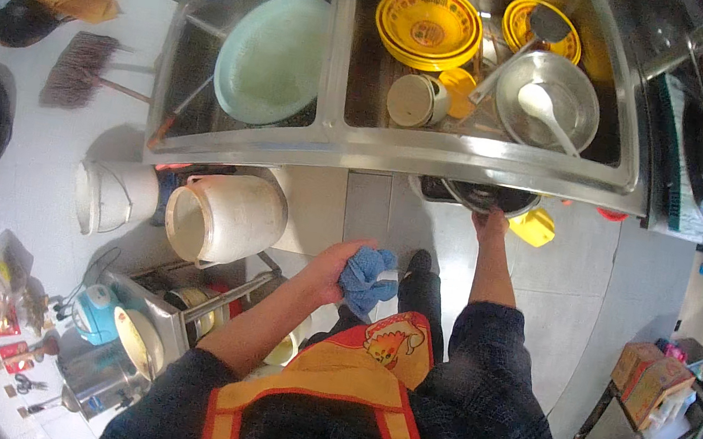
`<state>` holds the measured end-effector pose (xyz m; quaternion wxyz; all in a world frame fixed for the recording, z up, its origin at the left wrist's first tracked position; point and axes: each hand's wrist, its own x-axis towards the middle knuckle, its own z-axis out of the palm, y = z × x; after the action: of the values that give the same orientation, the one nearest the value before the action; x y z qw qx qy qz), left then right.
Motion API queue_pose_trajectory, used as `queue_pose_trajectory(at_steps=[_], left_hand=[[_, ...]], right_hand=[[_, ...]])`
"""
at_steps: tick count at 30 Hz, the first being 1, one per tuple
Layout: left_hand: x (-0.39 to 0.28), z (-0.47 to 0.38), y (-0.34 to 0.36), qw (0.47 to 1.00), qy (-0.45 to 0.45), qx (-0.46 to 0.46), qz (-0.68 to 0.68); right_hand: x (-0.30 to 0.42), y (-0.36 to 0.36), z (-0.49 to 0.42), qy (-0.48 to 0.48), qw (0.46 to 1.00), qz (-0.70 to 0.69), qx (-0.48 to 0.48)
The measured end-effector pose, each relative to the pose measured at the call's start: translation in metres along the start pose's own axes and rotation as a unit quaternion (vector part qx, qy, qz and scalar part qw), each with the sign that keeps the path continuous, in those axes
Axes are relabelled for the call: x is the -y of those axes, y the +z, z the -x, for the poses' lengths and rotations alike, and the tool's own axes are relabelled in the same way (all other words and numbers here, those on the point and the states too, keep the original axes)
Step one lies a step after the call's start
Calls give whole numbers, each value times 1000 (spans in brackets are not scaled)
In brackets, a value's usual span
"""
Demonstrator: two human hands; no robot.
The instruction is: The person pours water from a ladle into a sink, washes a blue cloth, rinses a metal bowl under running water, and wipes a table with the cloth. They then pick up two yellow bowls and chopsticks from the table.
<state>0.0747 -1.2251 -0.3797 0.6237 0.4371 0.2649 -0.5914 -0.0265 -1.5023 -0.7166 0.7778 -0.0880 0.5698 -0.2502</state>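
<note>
My left hand (329, 272) is closed round a crumpled blue cloth (366, 282) in front of my apron. My right hand (490, 227) grips the near rim of a dark round pan or lid (487, 201), which is partly hidden under the front edge of the steel sink (400, 159). In the sink's right basin stand stacked yellow bowls (429, 25), a steel pot (569, 82) with a white ladle (542, 111) in it, and a white mug-like container (412, 101). A pale green basin (273, 57) fills much of the left one.
Left of me are a large cream bucket (223, 218) and a white pail (115, 196). A yellow plastic object (532, 226) lies under the sink's edge. A steel rack (164, 308) stands at lower left, and a cardboard box (652, 383) sits on a cabinet at right.
</note>
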Motion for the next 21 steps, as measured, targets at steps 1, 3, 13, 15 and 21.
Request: queue_pose_trajectory(at_steps=[1,3,13,15,21], left_hand=[[-5,1,10,1000,-13,5,-19],[-13,8,23,998,-5,8,-61],[-106,84,46,975,200,63,-73],[-142,90,13,969,179,157,-66],[-166,176,85,901,380,-5,-208]], right_hand=[[11,-14,4,-15,1000,3,18],[35,-27,39,4,990,141,-30],[222,-196,243,84,934,332,98],[267,-226,270,30,908,410,82],[308,-135,362,-82,927,344,121]])
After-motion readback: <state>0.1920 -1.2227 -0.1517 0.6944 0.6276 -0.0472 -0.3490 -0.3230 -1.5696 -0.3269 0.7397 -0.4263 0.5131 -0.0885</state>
